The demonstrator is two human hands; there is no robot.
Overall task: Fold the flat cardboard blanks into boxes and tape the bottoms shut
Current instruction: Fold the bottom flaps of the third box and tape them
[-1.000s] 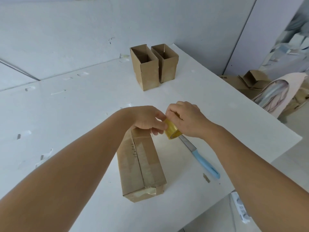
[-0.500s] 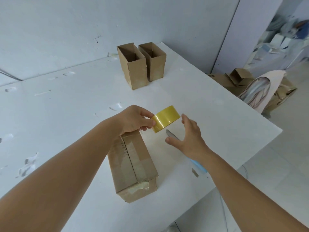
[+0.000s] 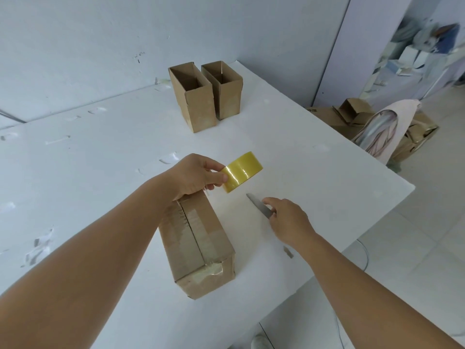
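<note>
At frame centre, our left hand [image 3: 195, 176] pinches a glossy yellow tape roll [image 3: 242, 171] above the taped brown cardboard box [image 3: 198, 244] lying on the white desk [image 3: 314, 177]. Our right hand [image 3: 289, 220], fingers loosely extended, touches a metal knife blade [image 3: 259, 209].

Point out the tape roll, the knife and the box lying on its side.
tape roll [image 3: 242, 171], head view, on its glossy outer band.
knife [image 3: 259, 206], head view, mid-blade.
box lying on its side [image 3: 198, 243], head view, taped upper face.
</note>
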